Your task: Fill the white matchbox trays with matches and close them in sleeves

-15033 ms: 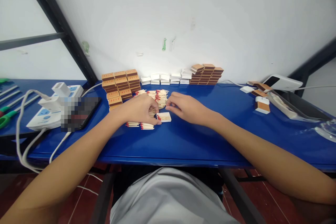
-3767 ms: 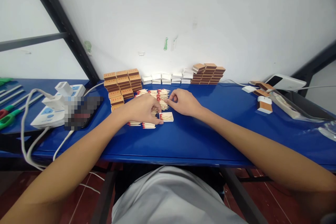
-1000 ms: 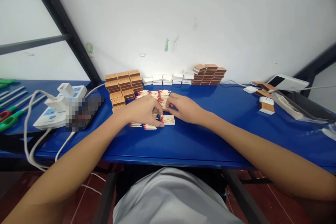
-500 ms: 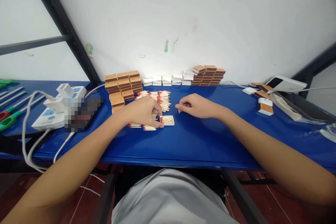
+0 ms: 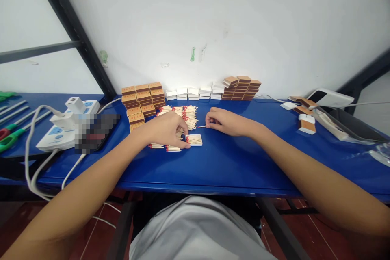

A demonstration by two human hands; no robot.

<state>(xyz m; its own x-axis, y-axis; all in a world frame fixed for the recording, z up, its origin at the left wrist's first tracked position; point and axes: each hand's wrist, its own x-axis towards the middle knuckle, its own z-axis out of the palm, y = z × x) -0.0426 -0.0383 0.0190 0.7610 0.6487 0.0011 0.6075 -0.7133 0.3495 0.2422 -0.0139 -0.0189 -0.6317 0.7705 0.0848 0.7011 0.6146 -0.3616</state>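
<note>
Head view: matches (image 5: 172, 148) beneath left hand (image 5: 166, 129)

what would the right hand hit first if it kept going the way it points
Pointing left with a pinched match, the right hand would likely meet the match pile first, then the left hand; depth is unclear.

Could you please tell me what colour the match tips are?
Red, on pale wooden matches in the small white tray; head view.

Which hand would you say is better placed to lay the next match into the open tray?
Probably the right hand: it pinches a match just beyond the tray, which the left hand touches.
</note>
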